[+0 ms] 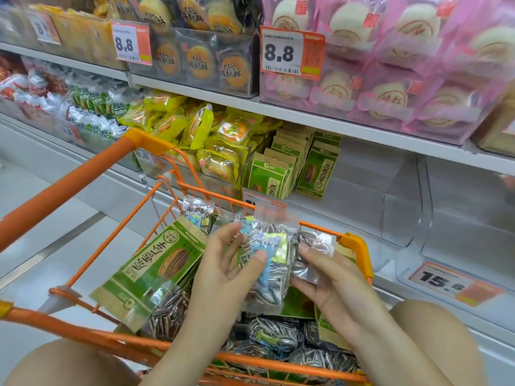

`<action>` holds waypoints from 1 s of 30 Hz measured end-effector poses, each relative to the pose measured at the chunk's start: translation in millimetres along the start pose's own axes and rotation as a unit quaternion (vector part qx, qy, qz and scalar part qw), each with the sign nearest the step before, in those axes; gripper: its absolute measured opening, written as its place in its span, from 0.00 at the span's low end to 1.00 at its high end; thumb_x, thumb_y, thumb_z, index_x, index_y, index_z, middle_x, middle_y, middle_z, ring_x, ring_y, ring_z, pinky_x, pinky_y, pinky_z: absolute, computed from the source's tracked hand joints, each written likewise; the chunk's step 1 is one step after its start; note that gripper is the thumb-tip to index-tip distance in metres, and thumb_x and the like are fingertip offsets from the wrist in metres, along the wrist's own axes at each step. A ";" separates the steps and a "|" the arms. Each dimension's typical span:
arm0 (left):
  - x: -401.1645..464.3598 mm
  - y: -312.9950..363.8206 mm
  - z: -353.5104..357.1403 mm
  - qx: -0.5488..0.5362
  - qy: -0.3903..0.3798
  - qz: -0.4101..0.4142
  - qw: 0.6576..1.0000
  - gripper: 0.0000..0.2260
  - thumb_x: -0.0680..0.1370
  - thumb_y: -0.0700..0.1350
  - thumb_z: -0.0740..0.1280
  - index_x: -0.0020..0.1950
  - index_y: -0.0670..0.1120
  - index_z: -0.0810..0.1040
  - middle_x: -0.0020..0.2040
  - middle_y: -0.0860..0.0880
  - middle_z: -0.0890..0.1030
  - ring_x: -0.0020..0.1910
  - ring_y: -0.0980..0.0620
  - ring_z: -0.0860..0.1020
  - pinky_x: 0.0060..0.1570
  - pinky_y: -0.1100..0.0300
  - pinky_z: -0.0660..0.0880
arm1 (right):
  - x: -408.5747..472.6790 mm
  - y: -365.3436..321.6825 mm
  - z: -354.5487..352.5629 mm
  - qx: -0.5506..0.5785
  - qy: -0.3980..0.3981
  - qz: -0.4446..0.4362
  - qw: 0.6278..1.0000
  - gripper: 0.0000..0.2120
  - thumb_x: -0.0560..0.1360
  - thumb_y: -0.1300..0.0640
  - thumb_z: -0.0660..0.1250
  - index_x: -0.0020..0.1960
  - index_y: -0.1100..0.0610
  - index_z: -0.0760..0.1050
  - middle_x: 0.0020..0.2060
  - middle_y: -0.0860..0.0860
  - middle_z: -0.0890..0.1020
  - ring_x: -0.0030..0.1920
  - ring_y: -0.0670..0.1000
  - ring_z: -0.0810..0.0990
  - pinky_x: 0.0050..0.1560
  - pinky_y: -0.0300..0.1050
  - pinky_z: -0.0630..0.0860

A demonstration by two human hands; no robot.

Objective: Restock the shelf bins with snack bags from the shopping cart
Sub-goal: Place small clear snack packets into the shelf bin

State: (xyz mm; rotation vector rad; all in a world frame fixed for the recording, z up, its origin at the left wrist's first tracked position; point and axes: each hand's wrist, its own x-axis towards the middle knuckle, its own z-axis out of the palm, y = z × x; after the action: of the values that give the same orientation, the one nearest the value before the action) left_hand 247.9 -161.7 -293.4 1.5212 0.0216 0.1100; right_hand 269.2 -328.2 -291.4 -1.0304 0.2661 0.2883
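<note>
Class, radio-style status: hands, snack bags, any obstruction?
Left hand and right hand both grip clear sunflower seed bags above the cart. Clear bins at right look empty. Nothing blocking.

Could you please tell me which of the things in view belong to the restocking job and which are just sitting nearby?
Job:
clear seed bags, held by left hand and right hand
orange cart
green seed bags
clear bins

Nearby:
pink cake packs
yellow pastry packs
price tag

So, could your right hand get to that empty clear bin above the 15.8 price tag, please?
Probably yes: the clear bin lies open just beyond the cart rim with nothing between, though the right hand is holding a seed bag.
</note>
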 end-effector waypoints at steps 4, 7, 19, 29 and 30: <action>6.1 -3.1 10.1 -0.064 -0.015 -0.151 0.986 0.16 0.74 0.55 0.65 0.59 0.51 0.78 0.55 0.51 0.82 0.51 0.55 0.81 0.49 0.58 0.78 | 1.7 5.3 2.4 0.008 0.031 -0.042 0.999 0.15 0.67 0.62 0.70 0.54 0.62 0.78 0.49 0.56 0.85 0.52 0.53 0.83 0.53 0.51 0.81; 5.8 -3.0 15.4 -0.106 -0.042 -0.210 0.971 0.15 0.77 0.55 0.64 0.59 0.49 0.78 0.52 0.45 0.83 0.49 0.46 0.83 0.39 0.57 0.79 | 1.4 8.8 3.4 -0.030 0.026 -0.088 0.995 0.11 0.73 0.61 0.67 0.55 0.60 0.77 0.48 0.54 0.85 0.51 0.52 0.83 0.54 0.49 0.78; 29.9 18.7 -25.2 -0.150 -0.082 -0.307 0.936 0.25 0.69 0.60 0.65 0.62 0.49 0.76 0.50 0.46 0.84 0.49 0.42 0.82 0.39 0.46 0.80 | -0.5 -33.7 -22.0 -0.451 -0.253 -0.555 0.652 0.12 0.80 0.57 0.61 0.60 0.57 0.78 0.61 0.49 0.80 0.63 0.52 0.78 0.62 0.47 0.75; 27.2 19.9 -27.3 -0.179 -0.136 -0.319 0.921 0.10 0.69 0.54 0.72 0.49 0.55 0.81 0.70 0.44 0.70 0.65 0.34 0.71 0.42 0.39 0.80 | 11.6 -27.6 -17.7 -0.507 -0.186 -0.394 0.743 0.19 0.71 0.61 0.71 0.58 0.43 0.79 0.66 0.39 0.73 0.68 0.44 0.71 0.64 0.39 0.70; 28.4 15.5 -25.0 -0.190 -0.122 -0.303 0.926 0.13 0.69 0.55 0.72 0.51 0.53 0.80 0.62 0.41 0.78 0.57 0.36 0.78 0.42 0.41 0.80 | 11.0 -24.2 -15.0 -0.485 -0.125 -0.384 0.776 0.19 0.71 0.55 0.71 0.60 0.41 0.76 0.65 0.37 0.74 0.66 0.41 0.72 0.62 0.38 0.72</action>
State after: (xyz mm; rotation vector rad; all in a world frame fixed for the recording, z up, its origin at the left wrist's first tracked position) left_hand 273.1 -133.6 -277.7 1.0734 0.2551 -0.5435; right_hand 286.8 -351.7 -283.3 -1.9999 -0.6371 -0.2377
